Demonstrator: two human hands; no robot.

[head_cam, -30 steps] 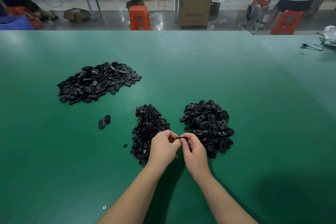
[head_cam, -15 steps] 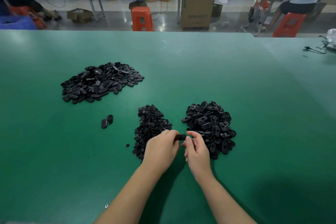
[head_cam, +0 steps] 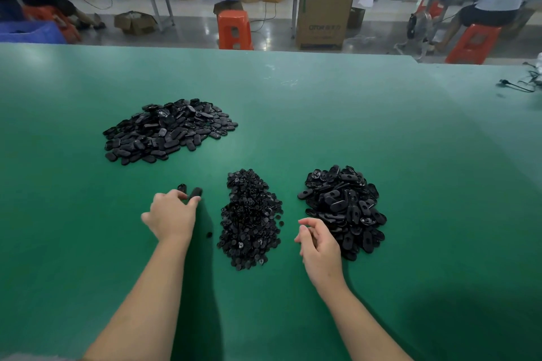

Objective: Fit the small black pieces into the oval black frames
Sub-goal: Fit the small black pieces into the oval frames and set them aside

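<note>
Green table [head_cam: 352,126]: hands parted; left hand [head_cam: 171,215] set assembled frame [head_cam: 196,192] aside, fingertips touching; right hand [head_cam: 318,240] loosely curled, empty. Next frame due.

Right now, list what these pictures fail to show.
- Head view: the left hand covers part of the pieces at its fingertips; grip unclear.
- Small pieces: too small to make out their shape.
- Right hand: curled fingers hide the palm; seems empty.
- Far pile: fitted or not, unreadable.
</note>
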